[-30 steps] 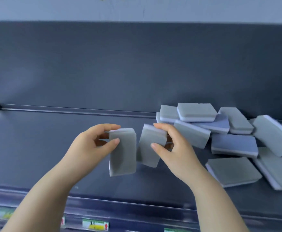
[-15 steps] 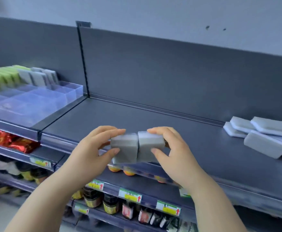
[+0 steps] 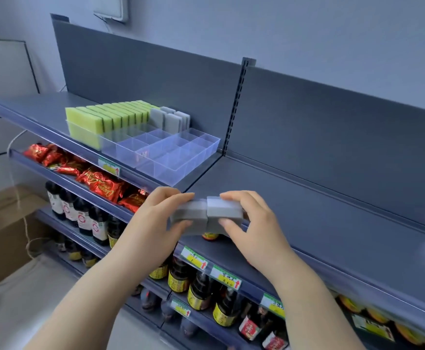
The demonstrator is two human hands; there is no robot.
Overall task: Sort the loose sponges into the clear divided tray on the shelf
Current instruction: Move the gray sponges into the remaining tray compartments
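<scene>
The tray point(image 3: 198, 160) holds a green row point(image 3: 100, 120) and a few grey sponges point(image 3: 171, 120) at its back, most cells bare — the left hand point(image 3: 156, 221) and right hand point(image 3: 254, 223) each pinch 1 loose sponge point(image 3: 191, 214), the 2 touching in the air near the tray's front, not yet in.
</scene>
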